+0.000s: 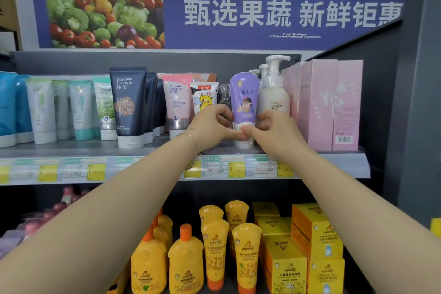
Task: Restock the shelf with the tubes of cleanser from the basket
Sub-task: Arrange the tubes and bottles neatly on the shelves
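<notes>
**Inspector:** Head view. Where is the task item located?

**Technician:** The purple tube (244,100), lettered "郁美净", is seen upright and cap down on the upper shelf (71,150). It is placed between a white cartoon tube (204,96) and a white pump bottle (274,95) marked "Pure Fountain 纯泉".

**Inspector:** How is it held?

**Technician:** Its lower end is pinched from both sides. The left hand (212,126) is applied from the left and the right hand (274,129) from the right. The fingers (223,112) of both are curled, and the thumbs are brought together at the white cap. A thin bracelet (188,136) is worn on the left wrist.

**Inspector:** What other writing can be read?

**Technician:** "Pure Fountain 纯泉" is printed on a navy tube (127,105) and on a pink tube (176,105) further left. On the banner (286,12) above, "甄选果蔬 新鲜钜惠" and "Fresh Boutique of Selected Fruits and Vegetables" are displayed beside a picture of produce, and "QUALITY LIFE" is shown faintly. Pink boxes (334,102) are stood at the shelf's right end, where only "Yi" can be made out. The price labels (235,169) on the shelf rail are too blurred to be read. One level down, yellow tubes (245,253) and yellow boxes (317,231) are branded "pipidog".
</notes>
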`<action>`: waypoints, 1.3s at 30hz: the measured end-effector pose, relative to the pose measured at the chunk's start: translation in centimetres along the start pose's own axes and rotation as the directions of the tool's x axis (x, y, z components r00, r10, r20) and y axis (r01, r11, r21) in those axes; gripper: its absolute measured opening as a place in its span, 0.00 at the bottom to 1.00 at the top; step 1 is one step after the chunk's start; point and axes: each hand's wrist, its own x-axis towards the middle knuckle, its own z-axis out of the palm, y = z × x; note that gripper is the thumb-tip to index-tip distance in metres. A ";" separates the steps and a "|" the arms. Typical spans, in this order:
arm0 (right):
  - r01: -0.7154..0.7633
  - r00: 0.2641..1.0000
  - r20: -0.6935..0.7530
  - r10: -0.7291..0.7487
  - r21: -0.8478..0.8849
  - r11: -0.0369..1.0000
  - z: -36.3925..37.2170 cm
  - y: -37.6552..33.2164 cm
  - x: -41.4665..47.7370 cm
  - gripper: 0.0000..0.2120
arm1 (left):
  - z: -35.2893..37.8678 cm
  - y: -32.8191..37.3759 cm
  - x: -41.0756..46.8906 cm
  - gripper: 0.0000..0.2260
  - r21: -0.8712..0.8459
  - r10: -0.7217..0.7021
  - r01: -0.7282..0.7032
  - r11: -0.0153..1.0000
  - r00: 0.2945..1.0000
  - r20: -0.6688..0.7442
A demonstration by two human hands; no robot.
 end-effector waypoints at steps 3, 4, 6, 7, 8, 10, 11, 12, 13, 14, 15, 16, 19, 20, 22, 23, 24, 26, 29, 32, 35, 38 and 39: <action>0.009 1.000 0.028 -0.009 -0.006 1.000 0.2 0.1 0.4 0.12 | 0.0 0.0 0.1 0.17 -0.022 0.002 -0.002 1.000 1.000 0.025; 0.013 0.999 0.031 -0.013 -0.007 1.000 0.3 0.1 0.4 0.11 | 0.0 0.0 0.2 0.17 -0.028 -0.002 0.004 1.000 0.999 0.037; 0.019 0.999 0.033 -0.019 -0.008 1.000 0.5 0.2 0.5 0.10 | 0.1 0.0 0.3 0.17 -0.024 -0.008 0.009 1.000 0.998 0.055; 0.019 0.999 0.035 -0.018 -0.005 1.000 0.6 0.2 0.6 0.10 | 0.2 0.0 0.4 0.17 -0.019 -0.010 0.011 1.000 0.998 0.060; 0.014 0.999 0.037 -0.014 -0.006 1.000 0.7 0.3 0.8 0.10 | 0.2 0.0 0.5 0.17 -0.012 -0.012 0.013 1.000 0.998 0.062; 0.002 0.999 0.041 -0.001 -0.025 1.000 1.0 0.3 1.1 0.10 | 0.4 -0.1 0.6 0.17 0.001 -0.009 0.009 1.000 0.998 0.058; -0.002 0.999 0.042 0.003 -0.043 0.999 1.1 0.4 1.2 0.11 | 0.4 -0.1 0.7 0.17 0.010 -0.006 0.006 1.000 0.998 0.056; -0.005 0.999 0.045 0.008 -0.060 0.998 1.2 0.4 1.4 0.11 | 0.5 -0.2 0.8 0.17 0.019 -0.005 0.004 1.000 0.999 0.054; -0.008 0.999 0.048 0.012 -0.070 0.998 1.2 0.5 1.4 0.12 | 0.6 -0.3 0.9 0.17 0.028 -0.004 0.003 1.000 0.999 0.052; -0.014 0.999 0.051 0.018 -0.072 0.997 1.3 0.5 1.5 0.12 | 0.6 -0.3 1.0 0.17 0.037 -0.003 0.002 0.999 0.999 0.051; -0.019 0.998 0.054 0.023 -0.070 0.997 1.3 0.4 1.6 0.12 | 0.7 -0.3 1.0 0.17 0.045 -0.004 0.002 0.999 0.999 0.051; -0.024 0.998 0.056 0.028 -0.070 0.997 1.3 0.4 1.6 0.12 | 0.7 -0.4 1.1 0.17 0.051 -0.006 0.003 0.999 0.999 0.051; -0.026 0.998 0.047 0.030 -0.082 0.996 1.2 0.3 1.5 0.12 | 0.7 -0.3 1.1 0.17 0.063 -0.008 0.006 0.998 0.999 0.042; -0.025 0.999 0.038 0.028 -0.080 0.997 1.2 0.3 1.4 0.12 | 0.7 -0.3 1.0 0.17 0.065 -0.009 0.006 0.998 0.999 0.037; -0.022 1.000 0.009 0.022 -0.069 0.997 1.1 0.2 1.1 0.11 | 0.7 -0.5 1.1 0.18 0.069 -0.009 0.007 0.998 0.999 0.031; -0.022 1.000 -0.006 0.021 -0.065 0.998 1.1 0.1 0.9 0.11 | 0.7 -0.6 1.1 0.19 0.072 -0.010 0.008 0.997 1.000 0.030; -0.022 1.000 -0.019 0.021 -0.060 0.998 1.0 0.0 0.7 0.11 | 0.7 -0.6 1.1 0.20 0.077 -0.014 0.012 0.997 0.999 0.029; -0.022 0.999 -0.029 0.021 -0.050 0.998 0.8 -0.4 0.4 0.11 | 0.7 -0.7 1.2 0.23 0.079 -0.034 0.031 0.996 0.999 0.025; -0.025 0.999 -0.029 0.024 -0.051 0.998 0.6 -0.7 0.1 0.11 | 0.7 -0.7 1.2 0.25 0.076 -0.052 0.050 0.996 0.998 0.023; -0.030 0.999 -0.027 0.028 -0.052 0.998 0.5 -0.8 0.1 0.10 | 0.6 -0.5 1.0 0.28 0.054 -0.075 0.073 0.996 0.997 0.034; -0.032 0.999 -0.028 0.030 -0.055 0.998 0.5 -0.8 0.2 0.10 | 0.5 -0.4 0.8 0.31 0.046 -0.096 0.094 0.994 0.995 0.040; -0.033 0.999 -0.035 0.031 -0.050 0.998 0.5 -0.7 0.3 0.11 | 0.5 -0.4 0.8 0.32 0.046 -0.109 0.107 0.993 0.993 0.050; -0.031 0.999 -0.033 0.029 -0.050 0.998 0.6 -0.7 0.2 0.11 | 0.5 -0.4 0.8 0.32 0.051 -0.114 0.111 0.993 0.992 0.055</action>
